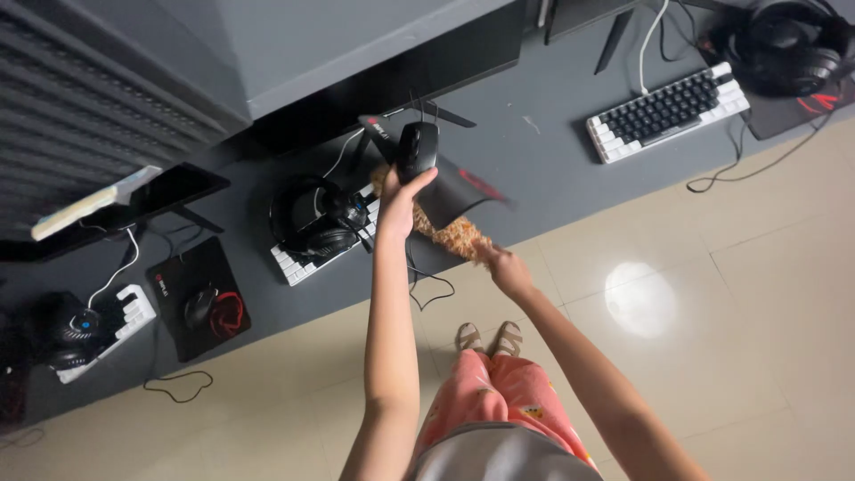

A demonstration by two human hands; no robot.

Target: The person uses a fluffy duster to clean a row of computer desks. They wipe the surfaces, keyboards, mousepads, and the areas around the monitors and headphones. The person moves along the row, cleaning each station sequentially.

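Observation:
My left hand (pixel 398 203) holds a black computer mouse (pixel 418 150) lifted above the dark grey desk (pixel 534 151), together with the edge of a black mouse pad (pixel 454 189) that is tilted up. My right hand (pixel 508 270) grips the handle end of a fluffy orange-brown duster (pixel 450 233), whose head lies under the raised mouse pad. A black headset (pixel 312 223) rests on a white keyboard (pixel 298 264) just left of my left hand.
A second keyboard (pixel 666 112) and headset (pixel 788 46) sit at the right station. At the left are another mouse pad (pixel 174 307) with a mouse (pixel 199 307), a keyboard (pixel 132 312) and a headset. Monitors (pixel 392 80) stand along the desk's back. Tiled floor lies below.

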